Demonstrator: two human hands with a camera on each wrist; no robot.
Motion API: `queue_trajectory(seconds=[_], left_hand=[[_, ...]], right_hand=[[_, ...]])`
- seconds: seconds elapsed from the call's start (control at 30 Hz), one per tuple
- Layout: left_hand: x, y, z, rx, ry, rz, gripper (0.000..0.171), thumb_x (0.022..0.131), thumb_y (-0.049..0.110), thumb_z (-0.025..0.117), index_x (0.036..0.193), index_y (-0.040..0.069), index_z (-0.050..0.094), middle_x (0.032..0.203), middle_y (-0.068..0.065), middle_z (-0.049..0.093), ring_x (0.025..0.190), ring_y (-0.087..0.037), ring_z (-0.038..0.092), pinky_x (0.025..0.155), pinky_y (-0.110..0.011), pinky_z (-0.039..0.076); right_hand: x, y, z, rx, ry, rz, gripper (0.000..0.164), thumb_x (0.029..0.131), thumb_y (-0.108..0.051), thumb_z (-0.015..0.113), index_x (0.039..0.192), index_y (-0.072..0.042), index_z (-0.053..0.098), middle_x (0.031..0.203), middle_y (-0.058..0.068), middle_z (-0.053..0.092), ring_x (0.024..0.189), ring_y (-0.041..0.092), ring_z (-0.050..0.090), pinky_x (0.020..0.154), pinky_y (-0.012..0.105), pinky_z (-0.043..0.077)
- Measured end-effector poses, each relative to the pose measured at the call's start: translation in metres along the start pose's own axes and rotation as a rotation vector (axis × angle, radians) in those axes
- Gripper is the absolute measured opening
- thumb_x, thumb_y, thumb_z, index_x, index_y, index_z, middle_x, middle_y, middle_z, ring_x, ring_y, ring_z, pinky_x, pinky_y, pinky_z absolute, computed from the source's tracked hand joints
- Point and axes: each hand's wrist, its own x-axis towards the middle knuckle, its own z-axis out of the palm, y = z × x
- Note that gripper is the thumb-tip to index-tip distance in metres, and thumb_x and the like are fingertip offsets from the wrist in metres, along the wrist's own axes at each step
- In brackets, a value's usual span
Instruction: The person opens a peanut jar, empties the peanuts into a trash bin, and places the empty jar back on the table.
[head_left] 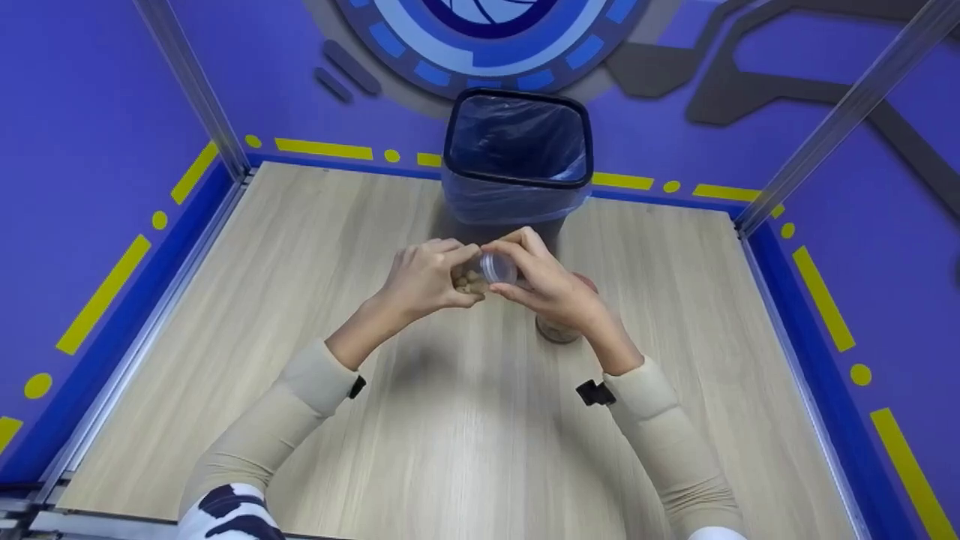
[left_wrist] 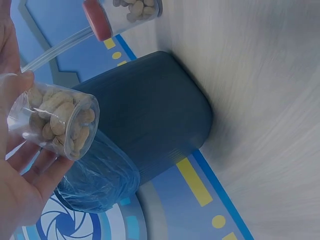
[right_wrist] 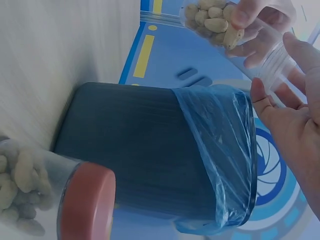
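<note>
My left hand [head_left: 424,277] grips a clear plastic jar [left_wrist: 62,120] around its side, and the jar lies tilted well over in the air. Shelled-looking beige nuts [right_wrist: 216,24], perhaps peanuts, sit in its base end. At the jar's other end, a clear ringed mouth [head_left: 498,268] faces my right hand [head_left: 553,286], whose thumb and fingers pinch around it. A second clear jar [right_wrist: 25,185] of nuts, with a salmon-pink lid [right_wrist: 87,202], stands on the table under my right wrist; my hand partly hides it in the head view.
Just beyond the hands stands a dark bin [head_left: 517,142] lined with a clear bluish bag [left_wrist: 100,175]. The pale wooden table [head_left: 465,435] is bounded by blue-purple panels [head_left: 67,187] with metal posts [head_left: 847,112] at the corners.
</note>
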Motion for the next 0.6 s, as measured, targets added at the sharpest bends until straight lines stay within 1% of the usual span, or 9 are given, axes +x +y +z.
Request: queue_trajectory(seconds=[0.13, 0.2, 0.3, 0.37, 0.5, 0.6], left_hand=[[-0.001, 0.001, 0.0, 0.032, -0.022, 0.012, 0.058, 0.073, 0.043, 0.089, 0.119, 0.011, 0.073, 0.098, -0.005, 0.073, 0.07, -0.019, 0.061, 0.055, -0.035, 0.053], [-0.002, 0.0, 0.001, 0.057, -0.029, 0.019, 0.058, 0.076, 0.042, 0.087, 0.121, 0.01, 0.071, 0.099, -0.006, 0.072, 0.072, -0.02, 0.062, 0.056, -0.035, 0.053], [-0.005, 0.0, 0.003, 0.114, -0.021, 0.025, 0.057, 0.081, 0.043, 0.082, 0.123, 0.007, 0.069, 0.101, -0.007, 0.072, 0.075, -0.021, 0.063, 0.054, -0.035, 0.053], [-0.006, -0.001, 0.005, 0.154, -0.005, 0.026, 0.056, 0.082, 0.043, 0.08, 0.123, 0.007, 0.068, 0.104, -0.007, 0.072, 0.078, -0.022, 0.064, 0.051, -0.035, 0.053], [-0.008, -0.001, 0.007, 0.208, 0.029, 0.023, 0.056, 0.083, 0.043, 0.08, 0.124, 0.007, 0.067, 0.109, -0.007, 0.072, 0.085, -0.024, 0.066, 0.047, -0.037, 0.052], [-0.007, 0.0, 0.007, 0.231, 0.04, 0.019, 0.058, 0.082, 0.043, 0.081, 0.126, 0.008, 0.066, 0.111, -0.007, 0.072, 0.087, -0.024, 0.066, 0.046, -0.037, 0.052]], right_hand=[[-0.003, 0.001, 0.003, 0.007, 0.031, 0.045, 0.048, 0.096, -0.025, 0.071, 0.14, -0.011, 0.056, 0.13, 0.008, 0.049, 0.116, 0.018, 0.051, 0.093, 0.034, 0.05], [-0.003, 0.0, 0.004, 0.009, 0.035, 0.071, 0.048, 0.096, -0.025, 0.071, 0.141, -0.013, 0.056, 0.133, 0.006, 0.049, 0.119, 0.018, 0.05, 0.095, 0.036, 0.05], [-0.002, -0.003, 0.005, 0.011, 0.036, 0.126, 0.051, 0.098, -0.031, 0.068, 0.143, -0.013, 0.054, 0.138, 0.006, 0.049, 0.125, 0.019, 0.049, 0.098, 0.038, 0.05], [0.0, -0.006, 0.007, 0.033, 0.053, 0.172, 0.052, 0.099, -0.035, 0.067, 0.144, -0.012, 0.054, 0.14, 0.007, 0.049, 0.126, 0.021, 0.051, 0.097, 0.038, 0.051], [0.007, -0.012, 0.008, 0.09, 0.12, 0.294, 0.052, 0.099, -0.037, 0.066, 0.141, -0.007, 0.056, 0.137, 0.009, 0.053, 0.119, 0.022, 0.058, 0.089, 0.036, 0.056], [0.012, -0.016, 0.008, 0.088, 0.14, 0.387, 0.051, 0.098, -0.037, 0.068, 0.137, -0.007, 0.058, 0.132, 0.01, 0.056, 0.109, 0.021, 0.061, 0.085, 0.035, 0.057]])
